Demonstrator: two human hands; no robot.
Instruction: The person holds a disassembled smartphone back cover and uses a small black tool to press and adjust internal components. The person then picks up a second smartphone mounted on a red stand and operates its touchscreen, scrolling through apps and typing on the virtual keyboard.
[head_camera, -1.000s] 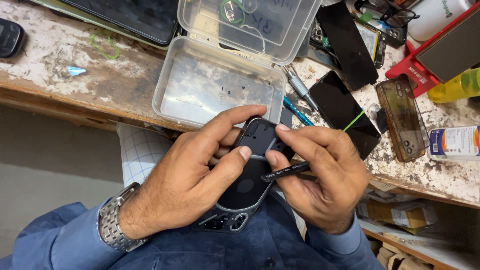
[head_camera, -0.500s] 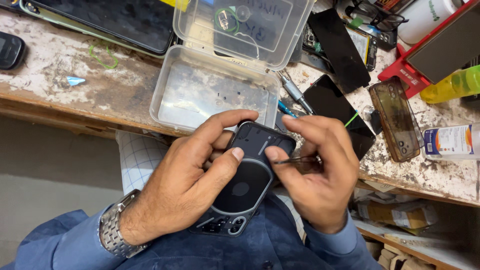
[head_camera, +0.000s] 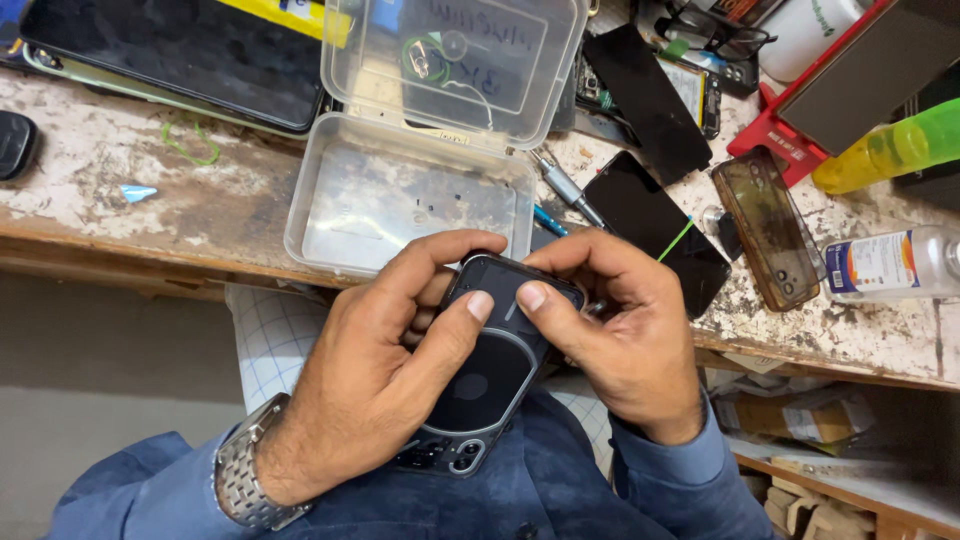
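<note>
My left hand (head_camera: 375, 370) grips a dark smartphone (head_camera: 485, 375) held back side up over my lap, its camera end toward me. The left thumb lies across the phone's back and the fingers curl over its far edge. My right hand (head_camera: 625, 335) holds the phone's far right corner, with its thumb pressed flat on the back near the top. A thin dark tool is tucked between the right fingers, and only its tip shows beside the phone. A metal watch (head_camera: 240, 480) is on my left wrist.
An open clear plastic box (head_camera: 400, 200) sits on the worn workbench edge just beyond the phone. Right of it lie a screwdriver (head_camera: 570, 190), black phone screens (head_camera: 655, 225), a brown phone case (head_camera: 770, 230), a clear bottle (head_camera: 890, 262) and a yellow-green bottle (head_camera: 895, 145). A large dark screen (head_camera: 180, 60) lies far left.
The right hand has shifted from working the thin tool at the phone's edge to pressing its thumb on the back. The tool is now mostly hidden in the fingers.
</note>
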